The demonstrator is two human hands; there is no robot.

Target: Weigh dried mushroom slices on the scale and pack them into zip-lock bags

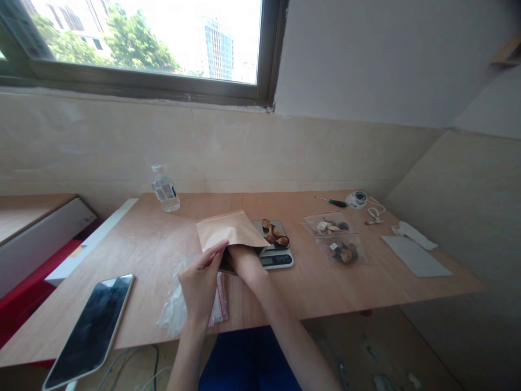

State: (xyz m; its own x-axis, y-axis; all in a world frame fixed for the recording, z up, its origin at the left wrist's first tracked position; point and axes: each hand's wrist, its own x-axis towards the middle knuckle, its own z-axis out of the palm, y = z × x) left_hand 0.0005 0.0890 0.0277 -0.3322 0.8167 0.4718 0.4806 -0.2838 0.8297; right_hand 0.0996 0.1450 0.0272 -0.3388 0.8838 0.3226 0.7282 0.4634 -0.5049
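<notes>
Wood-grained brown counter point(301, 296), near to far. The left hand point(200, 278) pinches the mouth of a flat tan paper bag point(226, 228) between its fingers; the right hand point(244, 262) reaches inside, its grip hidden. Probably light and easily creased, the bag is best held by its rim. Adjacent: a white rectangular digital scale point(281, 258) bearing brown, dried-looking curved slices point(274, 235).
</notes>
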